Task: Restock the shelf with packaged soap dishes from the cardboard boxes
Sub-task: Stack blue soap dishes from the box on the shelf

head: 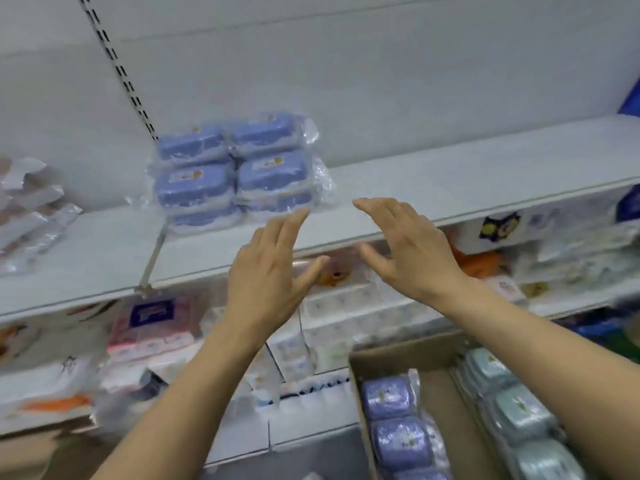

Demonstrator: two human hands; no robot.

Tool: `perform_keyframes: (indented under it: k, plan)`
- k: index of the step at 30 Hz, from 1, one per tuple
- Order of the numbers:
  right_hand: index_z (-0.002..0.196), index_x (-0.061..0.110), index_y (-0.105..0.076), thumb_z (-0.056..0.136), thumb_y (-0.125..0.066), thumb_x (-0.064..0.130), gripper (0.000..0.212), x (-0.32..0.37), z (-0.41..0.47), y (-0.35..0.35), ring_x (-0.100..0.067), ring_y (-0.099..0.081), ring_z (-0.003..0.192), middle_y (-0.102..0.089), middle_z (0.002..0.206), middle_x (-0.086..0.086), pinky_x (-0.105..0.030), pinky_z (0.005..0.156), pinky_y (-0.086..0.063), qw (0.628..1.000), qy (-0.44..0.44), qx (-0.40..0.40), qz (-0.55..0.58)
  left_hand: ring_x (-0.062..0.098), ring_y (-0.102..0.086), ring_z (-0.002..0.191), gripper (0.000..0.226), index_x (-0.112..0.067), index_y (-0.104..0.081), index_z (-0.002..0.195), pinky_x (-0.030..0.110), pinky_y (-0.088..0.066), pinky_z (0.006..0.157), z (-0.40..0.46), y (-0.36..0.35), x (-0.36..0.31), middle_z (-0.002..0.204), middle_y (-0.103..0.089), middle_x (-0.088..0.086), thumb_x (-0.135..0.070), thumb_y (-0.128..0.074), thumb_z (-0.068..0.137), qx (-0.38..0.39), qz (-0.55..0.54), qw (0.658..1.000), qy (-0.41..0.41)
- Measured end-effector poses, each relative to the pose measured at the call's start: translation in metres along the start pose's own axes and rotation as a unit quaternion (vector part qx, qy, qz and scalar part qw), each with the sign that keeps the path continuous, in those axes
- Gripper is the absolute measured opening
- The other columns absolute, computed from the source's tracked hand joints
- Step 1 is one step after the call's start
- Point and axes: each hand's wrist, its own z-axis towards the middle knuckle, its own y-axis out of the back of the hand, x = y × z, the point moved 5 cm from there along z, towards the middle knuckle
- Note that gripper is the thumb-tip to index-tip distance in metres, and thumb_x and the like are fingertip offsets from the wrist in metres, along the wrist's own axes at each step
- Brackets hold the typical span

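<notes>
Blue soap dishes (239, 168) sealed in glossy, crinkled clear plastic wrap sit on a matt, pale painted shelf (433, 178); below, a dull brown cardboard box (450, 386).

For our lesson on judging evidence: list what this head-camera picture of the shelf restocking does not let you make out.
- Labels on the blue soap dishes stacked on the shelf: blurred, too small to read.
- Cardboard box: cut off by the bottom edge; the right forearm covers part of it, so no count.
- Goods on the lower shelf behind the left hand and right hand: hidden, motion-blurred.
</notes>
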Motion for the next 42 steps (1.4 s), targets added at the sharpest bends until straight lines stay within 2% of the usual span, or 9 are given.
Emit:
perform_keyframes:
  k: [5,10,16,23,26,32,35,39,42]
  plan:
    - [0.144,0.023,-0.041,0.09,-0.061,0.036,0.059,-0.042,-0.132,-0.035,-0.025,-0.054,0.118,-0.052,0.136,-0.001,-0.039,0.076,-0.05,0.987,-0.107,0.114,0.038,0.021,-0.052,0.122,0.07,-0.03,-0.03,0.15,0.04,-0.052,0.085,-0.104,-0.086,-0.043,0.139,-0.051,-0.003,-0.059,-0.053,0.091,0.164,-0.08,0.981,0.069]
    - [0.147,0.033,-0.027,0.092,-0.055,0.041,0.062,-0.079,-0.248,-0.089,-0.02,-0.048,0.126,-0.041,0.141,0.004,-0.038,0.087,-0.048,0.924,-0.217,0.312,0.046,0.016,-0.044,0.132,0.067,-0.031,-0.03,0.15,0.033,-0.042,0.099,-0.184,-0.167,-0.068,0.145,-0.046,-0.007,-0.047,-0.06,0.091,0.32,-0.136,0.93,0.117]
    - [0.148,0.035,-0.029,0.091,-0.057,0.032,0.064,-0.099,-0.342,-0.177,-0.023,-0.048,0.126,-0.039,0.146,0.0,-0.035,0.087,-0.05,0.849,-0.265,0.454,0.053,0.024,-0.048,0.126,0.061,-0.025,-0.038,0.145,0.037,-0.045,0.095,-0.229,-0.273,-0.068,0.138,-0.049,0.002,-0.039,-0.061,0.09,0.451,-0.137,0.875,0.111]
    - [0.149,0.023,-0.029,0.086,-0.063,0.023,0.072,-0.112,-0.378,-0.279,-0.023,-0.023,0.143,-0.024,0.156,-0.002,-0.038,0.112,-0.032,0.852,-0.215,0.472,0.065,0.034,-0.04,0.132,0.058,-0.009,-0.036,0.148,0.036,-0.031,0.108,-0.223,-0.396,-0.051,0.143,-0.041,0.015,-0.012,-0.055,0.093,0.498,-0.091,0.859,0.072]
    - [0.152,0.021,-0.024,0.083,-0.066,0.023,0.08,-0.115,-0.384,-0.305,-0.023,-0.013,0.146,-0.015,0.159,-0.002,-0.038,0.113,-0.027,0.859,-0.186,0.475,0.042,0.034,-0.038,0.13,0.065,-0.011,-0.031,0.149,0.043,-0.036,0.108,-0.215,-0.436,-0.052,0.141,-0.036,0.014,-0.012,-0.059,0.09,0.525,-0.034,0.85,0.028]
    - [0.141,0.015,-0.042,0.059,-0.084,0.03,0.093,-0.118,-0.394,-0.326,-0.03,-0.046,0.123,-0.045,0.137,-0.01,-0.049,0.094,-0.044,0.867,-0.138,0.478,-0.027,0.03,-0.04,0.131,0.081,-0.017,-0.015,0.154,0.044,-0.041,0.099,-0.221,-0.48,-0.047,0.144,-0.036,0.01,-0.036,-0.064,0.093,0.556,0.112,0.822,-0.056]
    - [0.139,0.013,-0.044,0.059,-0.084,0.034,0.092,-0.115,-0.392,-0.33,-0.029,-0.05,0.115,-0.05,0.129,-0.009,-0.045,0.091,-0.045,0.873,-0.122,0.468,-0.063,0.031,-0.042,0.127,0.098,-0.014,-0.01,0.154,0.044,-0.045,0.093,-0.225,-0.484,-0.045,0.143,-0.035,0.011,-0.034,-0.074,0.083,0.554,0.121,0.821,-0.074]
    - [0.126,0.014,-0.055,0.043,-0.086,0.036,0.091,-0.115,-0.388,-0.32,-0.024,-0.054,0.101,-0.056,0.114,-0.005,-0.036,0.078,-0.044,0.887,-0.109,0.443,-0.069,0.032,-0.041,0.125,0.113,-0.012,-0.008,0.154,0.045,-0.046,0.091,-0.227,-0.475,-0.042,0.141,-0.034,0.012,-0.039,-0.082,0.074,0.561,0.093,0.821,-0.055]
    - [0.127,0.012,-0.054,0.038,-0.087,0.038,0.098,-0.119,-0.385,-0.302,-0.024,-0.053,0.102,-0.055,0.118,-0.005,-0.036,0.076,-0.045,0.89,-0.123,0.434,-0.06,0.031,-0.041,0.124,0.113,-0.012,-0.008,0.154,0.044,-0.048,0.091,-0.216,-0.46,-0.045,0.139,-0.035,0.012,-0.044,-0.081,0.073,0.536,0.069,0.84,-0.044]
